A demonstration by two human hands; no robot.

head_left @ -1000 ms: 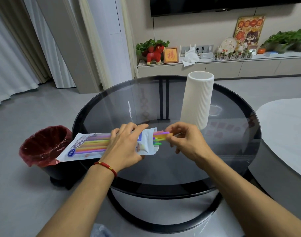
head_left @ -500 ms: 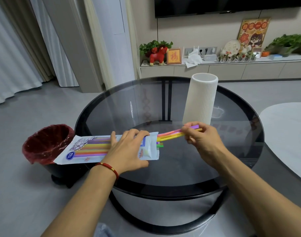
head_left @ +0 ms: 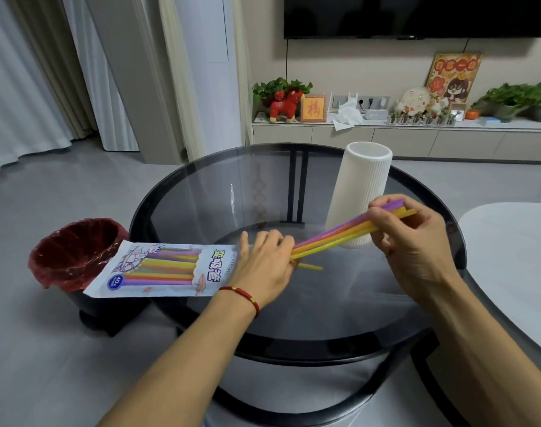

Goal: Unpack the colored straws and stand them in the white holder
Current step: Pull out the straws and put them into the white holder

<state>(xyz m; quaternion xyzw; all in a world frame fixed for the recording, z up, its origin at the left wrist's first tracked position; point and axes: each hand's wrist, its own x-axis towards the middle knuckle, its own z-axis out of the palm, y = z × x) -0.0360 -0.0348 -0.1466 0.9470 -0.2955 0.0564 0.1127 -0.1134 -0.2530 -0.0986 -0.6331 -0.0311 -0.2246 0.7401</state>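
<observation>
A white printed straw packet [head_left: 158, 271] lies flat across the left rim of the round glass table [head_left: 294, 334], with coloured straws showing through it. My left hand [head_left: 264, 268] presses down on its open right end. My right hand [head_left: 409, 241] pinches a bunch of purple, orange and yellow straws [head_left: 340, 235], most of their length out of the packet and slanting up to the right. One yellow straw [head_left: 310, 267] pokes out lower by my left hand. The ribbed white holder [head_left: 360, 192] stands upright just behind the bunch; its inside is hidden.
A bin with a red liner [head_left: 72, 251] stands on the floor left of the table, under the packet's far end. A pale table top [head_left: 515, 257] lies at the right. A low cabinet with ornaments [head_left: 401, 137] runs along the back wall.
My right hand has drawn the bunch of straws further out of the packet, up and to the right, in front of the holder. My left hand stays on the packet.
</observation>
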